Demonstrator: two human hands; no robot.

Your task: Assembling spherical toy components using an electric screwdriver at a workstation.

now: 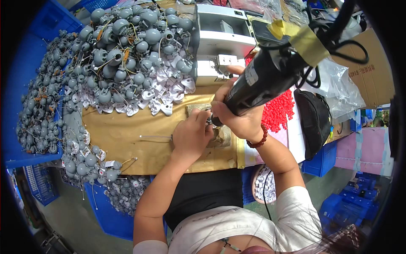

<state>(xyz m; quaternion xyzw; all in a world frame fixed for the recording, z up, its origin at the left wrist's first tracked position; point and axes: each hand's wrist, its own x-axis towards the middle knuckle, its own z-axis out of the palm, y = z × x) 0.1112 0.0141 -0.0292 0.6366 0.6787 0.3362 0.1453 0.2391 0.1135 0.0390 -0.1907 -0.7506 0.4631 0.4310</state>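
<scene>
A black electric screwdriver (260, 80), wrapped with yellow tape near its top, slants down from the upper right. My right hand (243, 120) is closed round its lower end. Its tip meets the fingers of my left hand (190, 135), which pinch a small part that they mostly hide. From under that hand a thin pale wire (154, 136) runs left over the brown work mat (122, 152). Beneath the hands lies a small block or plate (222, 139), partly covered. Beyond the left hand are heaped grey ball-shaped housings (114, 57) with wires.
White plastic pieces (163, 95) lie along the heap's near edge. A white metal box (224, 40) with a small mechanism stands beyond my hands. Red small parts (279, 111) and a black pouch (313, 122) are on the right. Blue bins (19, 84) flank the table.
</scene>
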